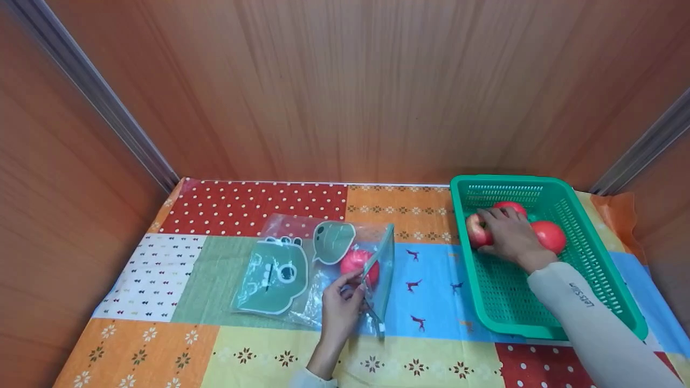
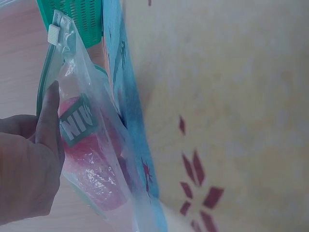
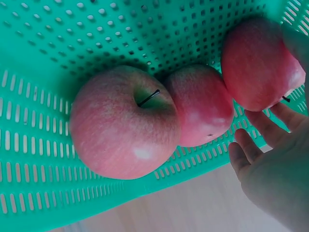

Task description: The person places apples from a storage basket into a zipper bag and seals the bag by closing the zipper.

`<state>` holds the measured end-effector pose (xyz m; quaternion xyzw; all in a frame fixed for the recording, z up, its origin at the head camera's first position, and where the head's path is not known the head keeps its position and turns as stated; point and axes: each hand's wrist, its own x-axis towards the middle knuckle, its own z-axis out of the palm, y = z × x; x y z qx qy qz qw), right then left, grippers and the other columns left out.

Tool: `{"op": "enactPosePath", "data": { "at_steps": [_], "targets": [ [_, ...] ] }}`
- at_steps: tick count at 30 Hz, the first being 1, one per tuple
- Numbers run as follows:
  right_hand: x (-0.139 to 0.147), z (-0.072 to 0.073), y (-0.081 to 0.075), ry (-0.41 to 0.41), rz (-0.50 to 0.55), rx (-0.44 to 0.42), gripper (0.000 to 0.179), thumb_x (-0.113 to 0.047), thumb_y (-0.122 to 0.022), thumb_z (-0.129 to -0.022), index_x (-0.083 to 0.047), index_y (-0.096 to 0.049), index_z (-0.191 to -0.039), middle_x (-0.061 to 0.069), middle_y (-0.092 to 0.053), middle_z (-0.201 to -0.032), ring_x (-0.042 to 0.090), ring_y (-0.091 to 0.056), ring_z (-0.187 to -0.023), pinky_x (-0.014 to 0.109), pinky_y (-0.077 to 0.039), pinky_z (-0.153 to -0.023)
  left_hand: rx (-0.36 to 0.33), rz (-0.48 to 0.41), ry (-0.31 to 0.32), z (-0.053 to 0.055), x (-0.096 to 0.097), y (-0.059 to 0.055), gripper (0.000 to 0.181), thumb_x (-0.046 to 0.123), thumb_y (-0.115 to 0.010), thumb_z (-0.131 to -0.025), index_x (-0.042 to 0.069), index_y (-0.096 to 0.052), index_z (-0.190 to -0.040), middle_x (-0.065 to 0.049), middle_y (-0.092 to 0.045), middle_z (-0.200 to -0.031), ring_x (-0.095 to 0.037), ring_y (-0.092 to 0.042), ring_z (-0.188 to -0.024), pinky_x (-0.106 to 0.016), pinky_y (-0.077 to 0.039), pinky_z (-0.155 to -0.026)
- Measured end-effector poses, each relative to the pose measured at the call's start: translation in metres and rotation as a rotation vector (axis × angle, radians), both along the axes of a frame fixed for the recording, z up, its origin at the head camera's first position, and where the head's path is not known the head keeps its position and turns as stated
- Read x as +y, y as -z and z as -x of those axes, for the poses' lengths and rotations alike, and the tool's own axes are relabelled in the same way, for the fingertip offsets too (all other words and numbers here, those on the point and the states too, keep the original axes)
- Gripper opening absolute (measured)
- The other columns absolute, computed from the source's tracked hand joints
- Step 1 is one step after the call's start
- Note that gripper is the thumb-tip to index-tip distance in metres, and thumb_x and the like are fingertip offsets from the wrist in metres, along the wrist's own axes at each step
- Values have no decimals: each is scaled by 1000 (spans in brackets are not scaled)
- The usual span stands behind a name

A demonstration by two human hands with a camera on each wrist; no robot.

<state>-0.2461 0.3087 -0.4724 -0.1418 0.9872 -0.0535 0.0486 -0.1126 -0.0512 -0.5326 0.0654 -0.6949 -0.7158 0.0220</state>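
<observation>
One apple [image 1: 353, 261] sits in the bag [image 1: 299, 283] on the cloth [image 1: 259, 372] at left; three more apples [image 3: 200, 106] are yet unbagged in the basket [image 1: 539, 302] at right. The left hand [image 1: 342, 307] pinches the bag's right edge; the right hand [image 1: 506, 237] reaches round the leftmost apple [image 1: 475, 230], whether gripping I cannot tell.

Apple [image 1: 356, 260] in bag [image 1: 315, 280], three apples [image 1: 550, 237] in basket [image 1: 544, 302]

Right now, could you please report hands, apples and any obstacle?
Left hand pinching clear bag by its edge, one apple inside. Right hand at leftmost apple in green basket, grip unclear. Possible obstacle: two more apples beside.
</observation>
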Motion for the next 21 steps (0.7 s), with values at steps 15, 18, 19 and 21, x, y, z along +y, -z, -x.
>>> {"op": "enactPosePath", "data": {
  "at_steps": [15,18,19,21],
  "targets": [
    [-2,2,3,7,23,10,94,-19,-95,-77,4,-43,-151,30,-51,-145,54,-39,-137,76,-41,-108,-1,11,-2,-1,0,-3,34,-9,-62,-98,-1,-70,-131,-14,-65,-104,-20,-70,-76,-28,-63,-63],
    [-3,1,2,8,31,-1,94,-19,-95,-76,5,-43,-151,31,-52,-144,54,-39,-136,76,-41,-108,-20,17,1,0,0,-3,34,-8,-62,-99,0,-71,-131,-13,-64,-105,-19,-70,-77,-28,-63,-65],
    [-3,1,2,7,34,-5,94,-19,-95,-75,5,-44,-150,31,-52,-144,54,-39,-136,76,-41,-108,-25,19,2,0,-1,-2,34,-8,-62,-99,1,-71,-132,-13,-64,-105,-19,-70,-78,-28,-63,-66],
    [-4,-1,1,4,37,-11,93,-19,-96,-75,3,-46,-150,30,-53,-144,54,-39,-136,77,-41,-107,-28,22,3,0,-1,-1,34,-7,-62,-100,1,-71,-132,-13,-64,-106,-20,-71,-78,-28,-63,-66]
  ]
}}
